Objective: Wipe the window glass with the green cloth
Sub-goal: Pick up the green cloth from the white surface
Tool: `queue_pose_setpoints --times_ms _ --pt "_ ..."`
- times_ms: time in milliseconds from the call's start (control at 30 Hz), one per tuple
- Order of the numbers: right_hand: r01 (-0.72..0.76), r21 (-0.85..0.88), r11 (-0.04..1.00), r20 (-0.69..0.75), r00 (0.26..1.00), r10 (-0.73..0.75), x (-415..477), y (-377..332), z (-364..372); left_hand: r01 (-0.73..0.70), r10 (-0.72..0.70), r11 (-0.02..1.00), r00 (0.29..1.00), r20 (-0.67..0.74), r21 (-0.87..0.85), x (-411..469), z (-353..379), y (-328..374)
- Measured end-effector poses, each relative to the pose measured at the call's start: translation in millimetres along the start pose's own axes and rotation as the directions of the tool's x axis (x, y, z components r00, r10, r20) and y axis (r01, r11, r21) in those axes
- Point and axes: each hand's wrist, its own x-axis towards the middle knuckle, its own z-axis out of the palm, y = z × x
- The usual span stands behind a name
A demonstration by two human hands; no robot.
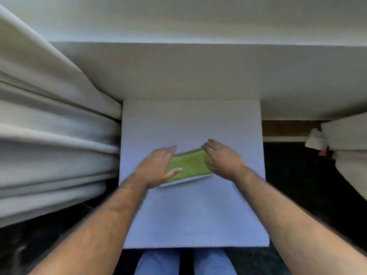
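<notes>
A folded green cloth (188,165) with a pale underside lies near the middle of a white square table (190,215). My left hand (156,167) is over the cloth's left end with its fingers apart and the thumb across the green surface. My right hand (222,159) hovers at the cloth's right end, fingers spread and curved. Neither hand grips the cloth. No window glass can be made out; a pale wall or sill (188,72) fills the top of the view.
Bunched white curtains (51,135) hang close on the left of the table. More white fabric (347,139) sits at the right, beside a brown ledge (286,128). The floor around is dark. My legs in blue trousers (158,262) are under the table's near edge.
</notes>
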Motion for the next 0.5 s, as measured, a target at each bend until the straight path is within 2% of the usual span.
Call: queue_pose_setpoints --times_ms 100,233,333,400,500 --pt "-0.009 0.023 1.000 0.034 0.999 0.009 23.2 0.6 34.8 0.012 -0.010 0.997 0.999 -0.034 0.077 12.3 39.0 -17.4" --pt "-0.005 -0.089 0.996 0.034 0.999 0.008 44.1 -1.0 71.8 0.024 -0.025 0.979 1.000 0.002 0.201 23.4 77.8 -27.9" --pt "-0.054 -0.135 0.989 0.011 0.998 0.056 52.6 -5.8 79.1 0.112 -0.114 0.967 0.993 -0.005 0.229 31.1 84.5 -26.8" --pt "-0.085 -0.169 0.982 0.039 0.995 0.093 55.8 -10.3 77.4 0.181 -0.185 0.963 0.983 0.002 0.200 36.1 82.3 -22.4" --pt "-0.118 -0.182 0.976 0.070 0.989 0.132 54.9 -16.0 63.7 0.285 -0.284 0.958 0.956 0.078 -0.002 38.5 63.7 -17.0"
